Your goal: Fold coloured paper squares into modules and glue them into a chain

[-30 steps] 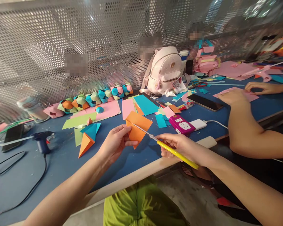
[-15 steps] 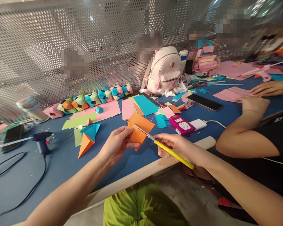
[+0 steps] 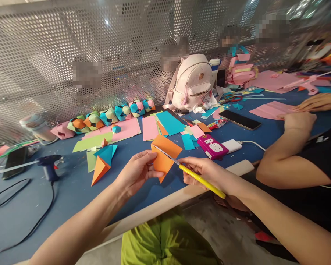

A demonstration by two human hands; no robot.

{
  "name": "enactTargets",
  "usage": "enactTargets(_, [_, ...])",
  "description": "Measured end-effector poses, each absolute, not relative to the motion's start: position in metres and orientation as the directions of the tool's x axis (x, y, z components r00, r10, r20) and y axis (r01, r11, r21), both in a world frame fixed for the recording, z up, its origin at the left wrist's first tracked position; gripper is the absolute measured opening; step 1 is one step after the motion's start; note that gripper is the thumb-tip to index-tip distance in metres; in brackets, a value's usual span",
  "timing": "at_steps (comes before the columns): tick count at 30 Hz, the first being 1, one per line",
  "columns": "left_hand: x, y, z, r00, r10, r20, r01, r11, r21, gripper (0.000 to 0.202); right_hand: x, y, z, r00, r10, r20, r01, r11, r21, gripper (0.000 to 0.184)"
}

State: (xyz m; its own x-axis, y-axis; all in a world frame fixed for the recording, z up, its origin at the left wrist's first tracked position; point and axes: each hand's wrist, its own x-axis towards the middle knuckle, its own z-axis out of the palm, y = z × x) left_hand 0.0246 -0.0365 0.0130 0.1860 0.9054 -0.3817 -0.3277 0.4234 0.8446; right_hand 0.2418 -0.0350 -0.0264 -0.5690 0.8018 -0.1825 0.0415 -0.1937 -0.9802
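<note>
My left hand [image 3: 139,170] pinches an orange piece of paper [image 3: 169,145] by its left side, above the front part of the table. My right hand [image 3: 200,170] is closed round yellow-handled scissors [image 3: 202,181], which I see edge-on. Their thin metal blade lies across the orange paper, its tip close to my left thumb. How far the paper is cut I cannot tell. Left of my left hand lie a folded orange paper piece [image 3: 100,171] and a blue one [image 3: 107,154].
A dark glue gun [image 3: 48,167] with its cord lies at the left. Several folded paper balls [image 3: 109,116] line the back, beside a pale backpack [image 3: 193,82]. A purple power bank [image 3: 212,146] and a phone [image 3: 239,119] lie right. Another person's arm [image 3: 287,162] rests at the far right.
The orange paper and both hands have shifted slightly, the paper a little to the right and lower. The scissors have moved slightly left against the paper.
</note>
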Motion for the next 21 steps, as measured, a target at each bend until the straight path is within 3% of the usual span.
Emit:
enactTargets(11, [0.026, -0.039, 0.013, 0.21, 0.898, -0.387, -0.313, 0.437, 0.844, 0.008, 0.239, -0.036, -0.026, -0.556, 0.811, -0.181, 0.033, -0.196, -0.98, 0.046])
enactTargets(21, [0.028, -0.026, 0.005, 0.245, 0.869, -0.431, -0.258, 0.487, 0.835, 0.009, 0.244, -0.024, -0.046, -0.522, 0.847, -0.103, 0.106, -0.055, -0.993, 0.045])
